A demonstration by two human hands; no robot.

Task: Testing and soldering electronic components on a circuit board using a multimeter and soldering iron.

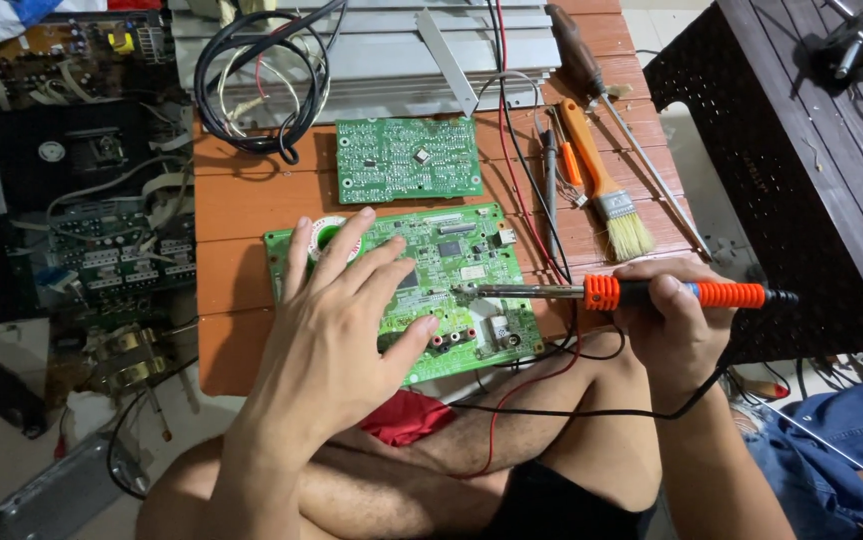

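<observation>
A large green circuit board (471, 250) lies on an orange wooden tabletop (241, 205). My left hand (336, 320) rests flat on the board's left half, fingers spread, holding nothing. My right hand (671, 320) grips the orange and blue handle of a soldering iron (641, 293), which points left. Its metal tip touches the board near the middle. A small round tin with a green centre (329, 238) sits under my left fingertips. A smaller green circuit board (408, 158) lies further back on the table.
A brush with an orange handle (601, 185), a long screwdriver (611, 110), probes and red and black wires lie at the table's right. A coil of black cable (251, 90) sits on a metal panel behind. Opened electronics (101, 240) stand left; a dark stool (781, 150) right.
</observation>
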